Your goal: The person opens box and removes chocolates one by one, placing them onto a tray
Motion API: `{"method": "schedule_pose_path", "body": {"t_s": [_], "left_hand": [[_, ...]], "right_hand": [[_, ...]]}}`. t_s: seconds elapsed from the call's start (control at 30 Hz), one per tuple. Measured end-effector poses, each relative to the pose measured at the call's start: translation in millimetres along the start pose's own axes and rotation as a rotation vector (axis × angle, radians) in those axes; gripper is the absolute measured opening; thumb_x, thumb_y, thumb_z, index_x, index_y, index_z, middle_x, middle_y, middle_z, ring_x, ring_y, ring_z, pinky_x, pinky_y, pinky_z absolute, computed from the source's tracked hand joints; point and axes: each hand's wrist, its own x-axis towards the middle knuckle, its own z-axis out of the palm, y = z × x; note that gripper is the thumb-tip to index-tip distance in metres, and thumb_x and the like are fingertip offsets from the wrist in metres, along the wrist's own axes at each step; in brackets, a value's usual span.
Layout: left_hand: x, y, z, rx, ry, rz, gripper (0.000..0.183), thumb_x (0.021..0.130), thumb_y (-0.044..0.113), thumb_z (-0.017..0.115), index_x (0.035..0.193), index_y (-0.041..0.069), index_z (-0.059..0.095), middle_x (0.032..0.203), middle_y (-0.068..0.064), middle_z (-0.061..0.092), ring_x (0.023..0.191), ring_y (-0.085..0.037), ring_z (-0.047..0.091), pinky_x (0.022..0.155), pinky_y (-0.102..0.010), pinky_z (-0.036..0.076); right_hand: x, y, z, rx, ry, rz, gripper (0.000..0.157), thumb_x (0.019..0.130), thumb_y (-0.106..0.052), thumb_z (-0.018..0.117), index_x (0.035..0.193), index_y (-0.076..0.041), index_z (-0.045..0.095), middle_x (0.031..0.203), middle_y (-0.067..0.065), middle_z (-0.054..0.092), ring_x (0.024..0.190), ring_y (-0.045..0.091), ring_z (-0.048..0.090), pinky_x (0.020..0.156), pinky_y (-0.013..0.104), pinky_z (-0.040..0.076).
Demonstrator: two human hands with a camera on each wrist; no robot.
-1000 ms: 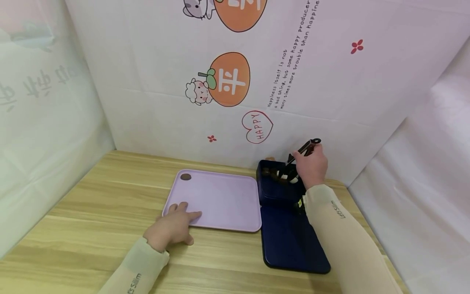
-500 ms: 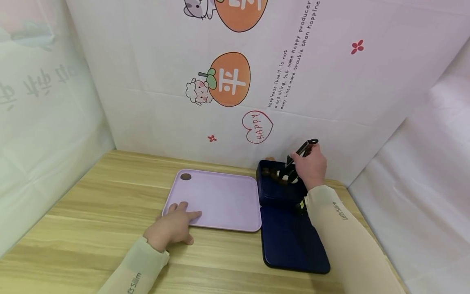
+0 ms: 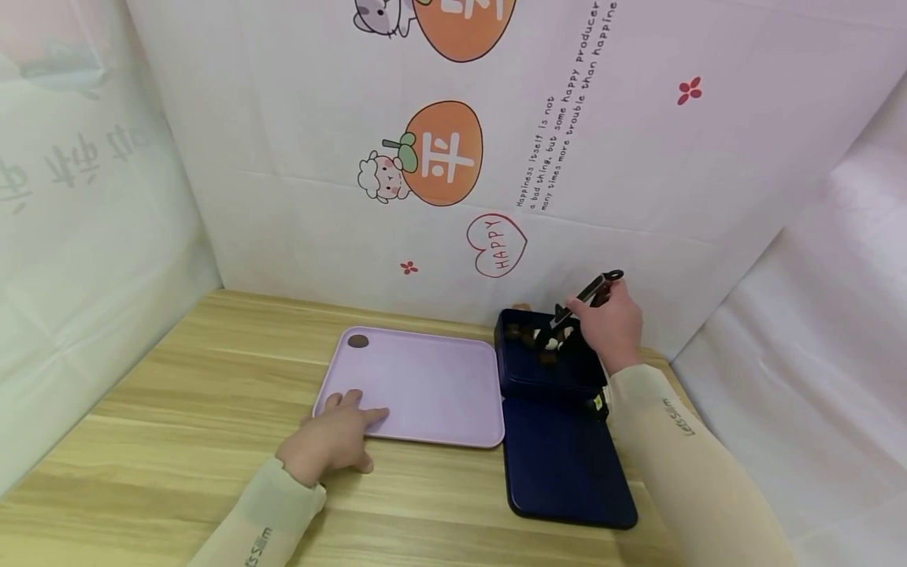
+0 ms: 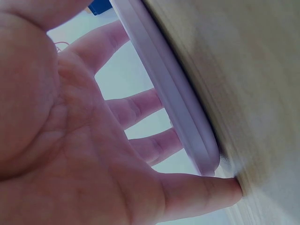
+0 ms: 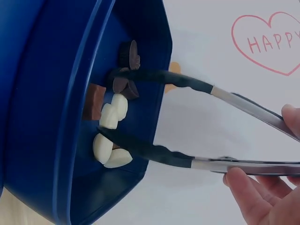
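Note:
My right hand [image 3: 613, 327] holds a pair of tongs [image 3: 587, 292] with metal arms and black tips, reaching into a dark blue box [image 3: 531, 381]. In the right wrist view the tips stand apart: one over the dark chocolate cups [image 5: 125, 86], the other among the white chocolates [image 5: 103, 148]. Next to them a brown chocolate block [image 5: 94, 101] leans by the near wall. My left hand [image 3: 333, 435] rests on the near left corner of a lilac tray [image 3: 432, 386], fingers spread over its rim. One round dark chocolate [image 3: 358, 341] lies in the tray's far left corner.
A dark blue lid [image 3: 569, 472] lies flat in front of the box, beside the tray. A small black and yellow item [image 3: 599, 402] sits near my right cuff. Behind the wooden table [image 3: 177, 409] rises a printed white sheet [image 3: 298, 228].
My right hand has shifted slightly right and the tongs have spread wider. White and brown chocolates in the box now lie apart from the tips' earlier grouping. My left hand stays put.

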Motion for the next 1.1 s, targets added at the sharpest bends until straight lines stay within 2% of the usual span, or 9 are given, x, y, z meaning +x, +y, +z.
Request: {"method": "schedule_pose_path", "body": {"t_s": [0.27,0.63,0.93,1.1], "left_hand": [[-1.1,0.6,-0.9,0.0,-0.001,-0.001,0.085,0.064,0.025,0.091,0.142,0.023,0.058,0.151,-0.023,0.035,0.132,-0.048,0.032,0.087,-0.085,0.029],[-2.6,1.9,-2.0,-0.006,0.001,-0.001,0.085,0.064,0.025,0.091,0.142,0.022,0.058,0.151,-0.023,0.035,0.133,-0.048,0.031,0.088,-0.085,0.029],[-1.8,0.8,-0.2,-0.01,-0.009,-0.011,0.084,0.066,0.025,0.091,0.143,0.023,0.057,0.152,-0.023,0.033,0.135,-0.049,0.029,0.09,-0.085,0.027],[-1.4,0.5,0.6,-0.013,-0.014,-0.014,0.084,0.066,0.025,0.091,0.143,0.024,0.057,0.153,-0.023,0.032,0.136,-0.049,0.028,0.09,-0.085,0.026]], "right_hand": [[-1.1,5.6,3.5,-0.014,-0.035,-0.028,0.055,0.09,-0.051,0.067,0.115,-0.007,0.047,0.097,0.013,0.058,0.085,0.033,0.054,0.072,0.046,0.046],[-2.7,13.3,5.8,-0.01,-0.036,-0.049,0.055,0.09,-0.052,0.067,0.115,-0.006,0.049,0.098,0.013,0.06,0.088,0.035,0.057,0.076,0.049,0.049],[-3.7,13.3,8.6,-0.02,-0.078,-0.053,0.062,0.09,-0.055,0.066,0.124,-0.007,0.046,0.107,0.015,0.06,0.093,0.036,0.058,0.079,0.051,0.05],[-5.3,10.4,12.2,0.003,-0.093,-0.055,0.061,0.09,-0.05,0.069,0.125,-0.007,0.046,0.107,0.016,0.059,0.092,0.036,0.058,0.076,0.05,0.05]]}}
